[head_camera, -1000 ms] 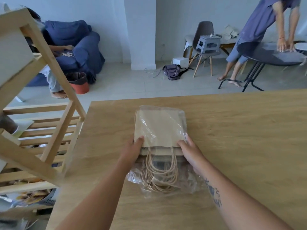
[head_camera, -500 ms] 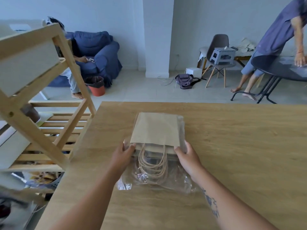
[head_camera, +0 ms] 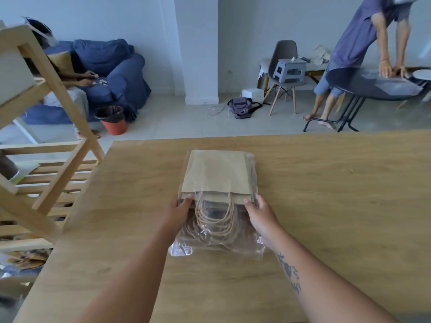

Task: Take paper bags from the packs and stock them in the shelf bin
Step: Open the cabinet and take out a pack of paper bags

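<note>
While the left hand [head_camera: 179, 212] curls its fingers round the near left corner of the stack of paper bags [head_camera: 218, 173], the right hand [head_camera: 261, 213] grips the near right corner in the same way, fingertips tucked against the bags' open ends. Both forearms reach in from the near edge of the desk [head_camera: 326, 206]. Between the hands the twine handles [head_camera: 217, 221] spill toward the near edge, lying inside the loose, crumpled mouth of the clear plastic wrap [head_camera: 215, 243]. The wrap covers the whole stack, which lies flat on the desk, its far end near the far edge and closer to the left edge. Just past that left edge stands a wooden shelf [head_camera: 50, 183] with slatted tiers. Whether it holds a bin cannot be told.
</note>
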The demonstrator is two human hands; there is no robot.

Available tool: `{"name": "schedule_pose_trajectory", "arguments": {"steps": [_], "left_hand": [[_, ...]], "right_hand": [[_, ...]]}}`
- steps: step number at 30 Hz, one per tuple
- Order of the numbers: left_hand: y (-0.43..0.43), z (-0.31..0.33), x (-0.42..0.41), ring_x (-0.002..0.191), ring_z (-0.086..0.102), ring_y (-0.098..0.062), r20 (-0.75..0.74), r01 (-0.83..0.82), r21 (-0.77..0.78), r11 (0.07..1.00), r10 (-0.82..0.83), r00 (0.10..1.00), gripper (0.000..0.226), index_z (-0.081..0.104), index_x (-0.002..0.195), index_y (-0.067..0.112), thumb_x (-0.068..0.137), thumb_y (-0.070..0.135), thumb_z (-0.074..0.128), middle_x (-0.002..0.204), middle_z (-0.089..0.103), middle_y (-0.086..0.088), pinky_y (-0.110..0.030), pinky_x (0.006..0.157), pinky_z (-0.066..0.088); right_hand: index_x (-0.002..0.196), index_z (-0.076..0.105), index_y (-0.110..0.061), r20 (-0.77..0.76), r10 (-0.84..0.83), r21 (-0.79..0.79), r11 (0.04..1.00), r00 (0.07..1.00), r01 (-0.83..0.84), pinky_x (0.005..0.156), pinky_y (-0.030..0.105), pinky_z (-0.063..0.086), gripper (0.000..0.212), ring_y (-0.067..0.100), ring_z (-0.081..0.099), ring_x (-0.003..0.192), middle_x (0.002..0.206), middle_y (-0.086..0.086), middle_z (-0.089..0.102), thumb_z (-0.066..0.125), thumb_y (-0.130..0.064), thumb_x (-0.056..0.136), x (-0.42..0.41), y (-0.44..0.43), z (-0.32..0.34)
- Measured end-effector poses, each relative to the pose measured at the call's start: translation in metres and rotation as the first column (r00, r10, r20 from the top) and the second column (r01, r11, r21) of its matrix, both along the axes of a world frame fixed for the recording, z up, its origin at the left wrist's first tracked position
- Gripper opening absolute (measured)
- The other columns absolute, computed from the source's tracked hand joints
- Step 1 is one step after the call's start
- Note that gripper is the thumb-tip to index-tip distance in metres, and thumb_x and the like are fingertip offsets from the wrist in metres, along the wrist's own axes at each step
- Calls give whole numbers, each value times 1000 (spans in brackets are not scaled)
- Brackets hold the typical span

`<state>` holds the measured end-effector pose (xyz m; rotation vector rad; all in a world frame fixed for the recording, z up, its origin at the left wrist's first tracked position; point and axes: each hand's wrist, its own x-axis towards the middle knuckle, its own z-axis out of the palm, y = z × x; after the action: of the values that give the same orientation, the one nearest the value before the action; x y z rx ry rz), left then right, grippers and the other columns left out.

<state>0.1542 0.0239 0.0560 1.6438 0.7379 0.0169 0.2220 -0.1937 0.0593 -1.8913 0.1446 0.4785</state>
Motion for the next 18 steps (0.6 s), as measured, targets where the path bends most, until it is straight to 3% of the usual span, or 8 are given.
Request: {"name": "schedule_pose_trajectory", "arguments": {"steps": [2, 5, 12, 15, 18], "left_hand": [[-9, -7, 19, 90, 73, -23, 21, 35, -12, 999, -34, 999, 40, 69, 108, 17, 89, 51, 58, 94, 77, -4, -49, 89, 57], [-19, -6, 47, 92, 72, -22, 28, 59, 1, 998, -59, 998, 53, 69, 108, 24, 77, 65, 57, 95, 77, 0, -48, 90, 56], [-21, 5, 111, 97, 68, -24, 9, 154, 78, 985, -155, 988, 38, 66, 112, 23, 92, 53, 54, 102, 73, -2, -46, 92, 55], [-18, 6, 132, 95, 67, -22, -5, 212, 84, 974, -212, 977, 23, 65, 102, 24, 98, 44, 53, 99, 72, -1, -43, 91, 54], [-15, 9, 143, 94, 68, -20, -1, 271, 84, 959, -271, 962, 24, 68, 105, 25, 98, 42, 54, 98, 73, 1, -42, 90, 54]], "right_hand": [[154, 29, -21, 9, -59, -10, 998, 998, 60, 108, 39, 38, 57, 26, 43, 136, 154, 4, 40, 46, -36, 102, 15, -9, -1], [153, 31, -21, 24, -134, 1, 991, 991, 134, 104, 37, 40, 54, 24, 46, 133, 151, 3, 45, 46, -33, 102, 37, -14, -4], [150, 35, -24, 31, -306, 70, 950, 951, 304, 87, 32, 40, 48, 19, 50, 114, 142, 0, 50, 45, -29, 103, 81, -6, -10], [150, 35, -22, 48, -357, 72, 933, 933, 354, 90, 34, 42, 49, 21, 51, 118, 141, -1, 49, 45, -32, 103, 85, -6, -12], [147, 39, -21, 60, -442, 71, 896, 895, 437, 93, 36, 45, 49, 22, 54, 117, 136, -4, 53, 47, -35, 101, 73, -2, -21]]}}
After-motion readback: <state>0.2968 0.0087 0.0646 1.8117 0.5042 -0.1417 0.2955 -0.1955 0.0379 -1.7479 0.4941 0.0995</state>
